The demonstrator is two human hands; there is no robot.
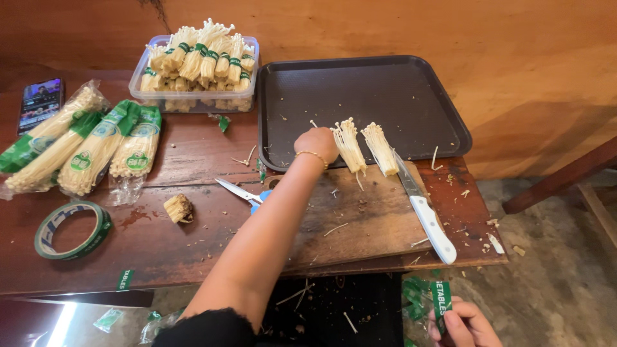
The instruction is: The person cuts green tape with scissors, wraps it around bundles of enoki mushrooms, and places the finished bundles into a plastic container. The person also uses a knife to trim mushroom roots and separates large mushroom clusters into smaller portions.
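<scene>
Wooden walls backed a reddish bench point(160, 244). Left hand point(317, 142), fingers curled shut, pinched an enoki mushroom bundle point(349, 146) at the dark tray's point(385, 83) six o'clock rim. At three o'clock lay a second bundle point(380, 148) and a white-handled knife point(424, 212) on the cutting board point(366, 218). Right hand point(464, 324), low at five o'clock, gripped a green plastic wrapper point(441, 302).

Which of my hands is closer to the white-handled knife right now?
Left. Your left hand is up at the tray's front edge beside the enoki bunches, just left of the knife blade. Your right hand is lower, below the table, holding green plastic wrapper.
</scene>
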